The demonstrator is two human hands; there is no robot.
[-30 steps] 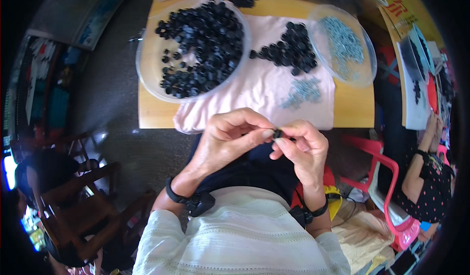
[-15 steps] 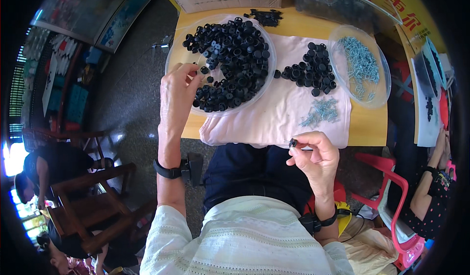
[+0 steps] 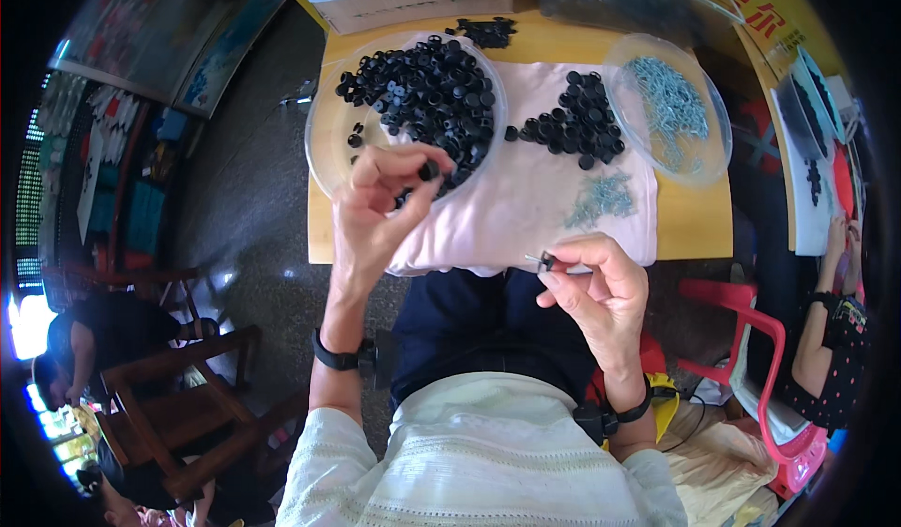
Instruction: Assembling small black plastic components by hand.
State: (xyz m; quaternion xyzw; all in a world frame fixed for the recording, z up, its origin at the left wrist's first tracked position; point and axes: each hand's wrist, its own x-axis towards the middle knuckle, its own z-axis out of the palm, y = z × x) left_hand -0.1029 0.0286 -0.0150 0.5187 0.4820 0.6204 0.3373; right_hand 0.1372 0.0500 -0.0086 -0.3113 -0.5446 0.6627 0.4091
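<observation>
and here's the left hand, over the near edge of the round tub, thumb and fingertips pinching a black cap. across to the right hand, lower and nearer the person's body: it grasps a small black piece between thumb and forefinger, a thin metal pin poking out to the left. the two hands are well apart, both holding just off the near side of the pink cloth. inside the tub, on the left of the table, a big heap of black caps! to its right, a smaller pile of caps on the cloth, loose screws nearer, and at far right a clear bowl of screws. behind it all, on the far left, a cardboard box.
</observation>
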